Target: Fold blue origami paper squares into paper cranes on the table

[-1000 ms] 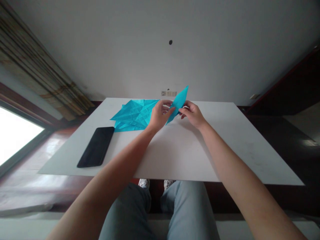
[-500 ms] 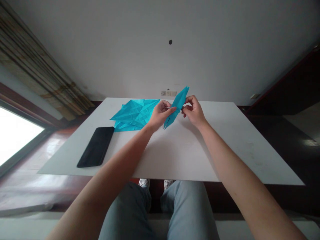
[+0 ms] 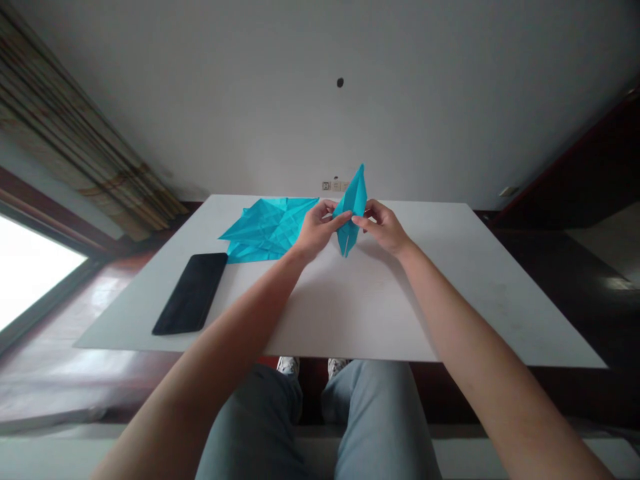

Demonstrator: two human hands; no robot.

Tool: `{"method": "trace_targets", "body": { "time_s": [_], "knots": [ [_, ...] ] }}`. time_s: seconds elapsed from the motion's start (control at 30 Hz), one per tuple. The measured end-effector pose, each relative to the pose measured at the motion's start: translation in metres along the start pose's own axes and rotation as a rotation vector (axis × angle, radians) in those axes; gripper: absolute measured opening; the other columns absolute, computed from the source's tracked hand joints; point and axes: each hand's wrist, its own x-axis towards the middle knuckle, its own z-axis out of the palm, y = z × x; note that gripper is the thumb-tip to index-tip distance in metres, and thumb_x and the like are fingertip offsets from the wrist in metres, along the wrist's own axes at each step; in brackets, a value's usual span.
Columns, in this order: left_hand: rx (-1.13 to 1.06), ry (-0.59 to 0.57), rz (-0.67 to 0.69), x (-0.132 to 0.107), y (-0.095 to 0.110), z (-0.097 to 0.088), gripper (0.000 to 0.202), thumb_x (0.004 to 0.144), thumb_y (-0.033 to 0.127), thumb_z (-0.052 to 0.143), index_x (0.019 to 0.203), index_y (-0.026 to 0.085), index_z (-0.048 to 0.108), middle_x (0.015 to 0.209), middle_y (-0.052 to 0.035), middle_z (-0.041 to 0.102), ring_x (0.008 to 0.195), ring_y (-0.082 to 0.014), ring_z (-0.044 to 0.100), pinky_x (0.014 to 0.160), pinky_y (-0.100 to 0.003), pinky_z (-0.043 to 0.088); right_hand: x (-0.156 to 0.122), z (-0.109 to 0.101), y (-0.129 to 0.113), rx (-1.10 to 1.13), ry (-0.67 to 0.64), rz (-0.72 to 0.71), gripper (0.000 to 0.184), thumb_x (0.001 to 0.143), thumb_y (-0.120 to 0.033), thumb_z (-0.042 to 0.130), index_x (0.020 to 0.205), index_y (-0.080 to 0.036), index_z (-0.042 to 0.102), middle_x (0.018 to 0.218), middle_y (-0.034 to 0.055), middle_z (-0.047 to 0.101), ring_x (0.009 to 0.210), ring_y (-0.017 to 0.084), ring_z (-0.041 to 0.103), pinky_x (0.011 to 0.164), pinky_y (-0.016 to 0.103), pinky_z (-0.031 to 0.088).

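Wht tbl [image 3: 480, 293] nr grey wall [image 3: 240, 100], folded ppr [image 3: 355, 196] held above

Folded turquoise paper [image 3: 353, 195], pointed, tilted

Before you stands the white rectangular table [image 3: 473, 260], a grey wall [image 3: 430, 113] behind it. On the table's left side lies the black flat rectangular device [image 3: 191, 293]; behind and right of that, the creased turquoise paper sheet [image 3: 273, 229]. Further right — between your bare left hand [image 3: 319, 228] and bare right hand [image 3: 385, 225] — is the pointed folded turquoise paper piece [image 3: 354, 193].
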Motion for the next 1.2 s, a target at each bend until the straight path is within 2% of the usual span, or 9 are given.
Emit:
{"method": "trace_targets", "body": {
  "time_s": [0.1,0.23,0.37,0.47,0.63,0.83,0.9,1.0,1.2],
  "knots": [
    [-0.017,0.041,0.013,0.002,-0.002,-0.001,0.065,0.073,0.064,0.106,0.088,0.020,0.062,0.088,0.0014,0.075,0.074,-0.0103,0.071,0.068,-0.023,0.059,0.001,0.000,0.001,-0.039,0.015,-0.016,0.062,0.078,-0.079,0.095,0.086,-0.027,0.063,0.086,-0.0008,0.069,0.081,0.019,0.065,0.071,0.034,0.054],
    [0.007,0.068,0.019,0.004,-0.005,-0.002,0.063,0.075,0.063,0.105,0.088,0.020,0.062,0.088,0.0008,0.075,0.073,-0.0112,0.072,0.066,-0.023,0.060,0.003,0.000,0.002,-0.057,0.081,-0.022,0.065,0.077,-0.087,0.091,0.090,-0.028,0.065,0.084,-0.0008,0.071,0.076,0.019,0.065,0.063,0.033,0.054],
    [0.044,0.054,0.036,0.004,-0.005,-0.003,0.050,0.079,0.049,0.104,0.094,0.020,0.066,0.096,-0.0010,0.079,0.081,-0.0137,0.077,0.074,-0.026,0.064,0.003,-0.001,0.003,-0.122,0.157,-0.056,0.061,0.081,-0.086,0.089,0.095,-0.029,0.073,0.090,0.0015,0.075,0.076,0.020,0.066,0.061,0.033,0.055],
    [0.047,-0.013,0.016,0.003,-0.005,-0.004,0.041,0.082,0.040,0.101,0.102,0.020,0.072,0.100,-0.0022,0.081,0.089,-0.0163,0.080,0.085,-0.032,0.067,0.002,-0.001,0.004,-0.079,0.144,-0.038,0.059,0.085,-0.085,0.087,0.105,-0.031,0.076,0.090,0.0017,0.076,0.071,0.020,0.066,0.057,0.033,0.056],
    [0.017,-0.089,-0.014,-0.001,-0.004,-0.002,0.050,0.083,0.043,0.101,0.119,0.019,0.076,0.110,-0.0061,0.084,0.097,-0.0211,0.082,0.091,-0.037,0.069,0.003,0.000,0.005,0.030,0.082,0.001,0.061,0.085,-0.080,0.089,0.121,-0.033,0.073,0.099,0.0004,0.078,0.068,0.017,0.066,0.052,0.030,0.057],
    [0.060,-0.001,-0.041,0.003,-0.010,-0.004,0.049,0.092,0.053,0.095,0.120,0.021,0.071,0.112,-0.0071,0.086,0.093,-0.0197,0.082,0.083,-0.032,0.068,0.000,-0.002,0.009,0.068,-0.037,0.022,0.074,0.080,-0.065,0.098,0.138,-0.037,0.062,0.120,0.0024,0.077,0.078,0.019,0.072,0.057,0.032,0.065],
    [0.064,0.059,-0.044,0.004,-0.011,-0.005,0.051,0.096,0.054,0.092,0.126,0.023,0.065,0.115,-0.0069,0.086,0.092,-0.0193,0.082,0.081,-0.031,0.067,-0.001,-0.002,0.013,0.065,-0.075,0.009,0.083,0.080,-0.059,0.099,0.148,-0.040,0.055,0.119,0.0012,0.075,0.079,0.019,0.071,0.060,0.034,0.068],
    [0.073,0.101,-0.043,0.004,-0.010,-0.006,0.056,0.100,0.055,0.088,0.138,0.027,0.057,0.111,-0.0048,0.085,0.087,-0.0180,0.082,0.079,-0.031,0.067,0.000,-0.004,0.018,0.034,-0.104,-0.018,0.079,0.088,-0.054,0.092,0.154,-0.042,0.050,0.115,-0.0001,0.072,0.077,0.018,0.070,0.064,0.035,0.069],
    [0.064,0.059,0.001,0.003,-0.007,-0.002,0.061,0.100,0.051,0.089,0.145,0.029,0.055,0.092,0.0012,0.080,0.071,-0.0146,0.074,0.071,-0.028,0.063,-0.002,-0.002,0.009,-0.059,-0.023,-0.023,0.084,0.087,-0.052,0.091,0.159,-0.043,0.049,0.107,-0.0004,0.072,0.079,0.020,0.069,0.062,0.034,0.063]
  ]
}}
